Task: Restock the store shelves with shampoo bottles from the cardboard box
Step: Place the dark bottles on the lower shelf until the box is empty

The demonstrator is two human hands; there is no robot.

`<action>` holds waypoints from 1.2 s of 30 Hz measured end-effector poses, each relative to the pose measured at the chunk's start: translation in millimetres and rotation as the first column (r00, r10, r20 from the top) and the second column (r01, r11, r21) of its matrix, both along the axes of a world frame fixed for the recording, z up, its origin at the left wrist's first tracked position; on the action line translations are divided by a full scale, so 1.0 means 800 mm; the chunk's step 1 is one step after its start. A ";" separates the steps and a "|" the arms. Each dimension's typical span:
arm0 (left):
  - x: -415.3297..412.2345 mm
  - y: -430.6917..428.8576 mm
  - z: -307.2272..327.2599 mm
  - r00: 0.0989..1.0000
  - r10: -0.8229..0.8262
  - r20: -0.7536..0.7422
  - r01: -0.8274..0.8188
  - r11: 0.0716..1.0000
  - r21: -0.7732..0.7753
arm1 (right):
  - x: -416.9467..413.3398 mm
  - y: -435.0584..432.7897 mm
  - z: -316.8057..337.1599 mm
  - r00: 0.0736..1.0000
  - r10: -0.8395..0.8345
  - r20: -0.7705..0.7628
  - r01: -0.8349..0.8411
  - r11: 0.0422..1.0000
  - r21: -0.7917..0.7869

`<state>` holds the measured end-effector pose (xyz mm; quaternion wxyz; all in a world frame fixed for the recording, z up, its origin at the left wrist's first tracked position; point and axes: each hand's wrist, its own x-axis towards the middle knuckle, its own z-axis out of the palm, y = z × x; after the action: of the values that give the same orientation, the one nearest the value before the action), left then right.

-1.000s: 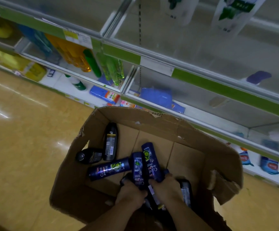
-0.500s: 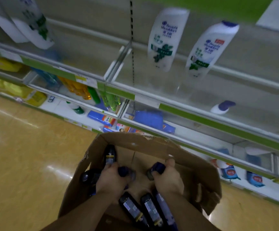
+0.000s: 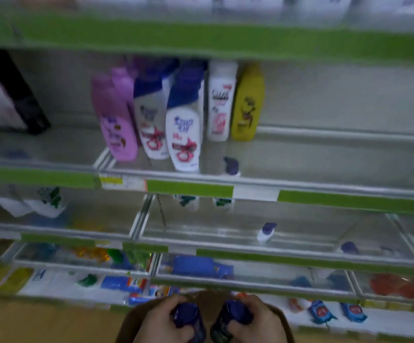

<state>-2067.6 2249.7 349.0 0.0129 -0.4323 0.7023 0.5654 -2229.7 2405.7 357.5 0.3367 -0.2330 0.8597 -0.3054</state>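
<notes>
At the bottom of the blurred head view, my left hand (image 3: 160,320) grips a dark blue shampoo bottle (image 3: 188,318) and my right hand (image 3: 257,320) grips another dark blue shampoo bottle (image 3: 230,320). Both bottles point up and away from me. Only the brown rim of the cardboard box (image 3: 209,299) shows between and behind my hands; its contents are hidden. The store shelves (image 3: 191,188) with green edge strips rise in front of me.
The middle shelf holds a pink bottle (image 3: 116,120), white bottles (image 3: 184,134) and a yellow bottle (image 3: 246,105), with bare shelf to their right. Lower shelves carry a small white bottle (image 3: 266,232) and blue packs (image 3: 196,266). Tan floor (image 3: 40,320) lies at left.
My view has swung up from the box to the shelves. Both hands have come up out of the box, each holding a dark blue bottle.
</notes>
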 end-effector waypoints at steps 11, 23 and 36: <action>-0.054 -0.021 0.201 0.926 -0.063 -0.373 0.013 0.991 -0.136 | -0.057 0.005 0.196 0.999 -0.051 0.009 0.050 0.918 -0.394; -0.134 -0.038 0.386 0.769 -0.136 -0.625 -0.094 0.943 -0.321 | -0.139 -0.012 0.403 0.970 -0.123 -0.211 -0.031 0.795 -0.606; -0.192 -0.065 0.392 0.772 -0.072 -0.631 -0.142 0.949 -0.282 | -0.226 -0.085 0.398 0.960 -0.205 -0.189 0.047 0.786 -0.616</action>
<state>-2221.6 2197.9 662.6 -0.3040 -0.2257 0.7377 0.5589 -2410.6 2337.5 675.7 0.1139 -0.3061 0.7651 -0.5549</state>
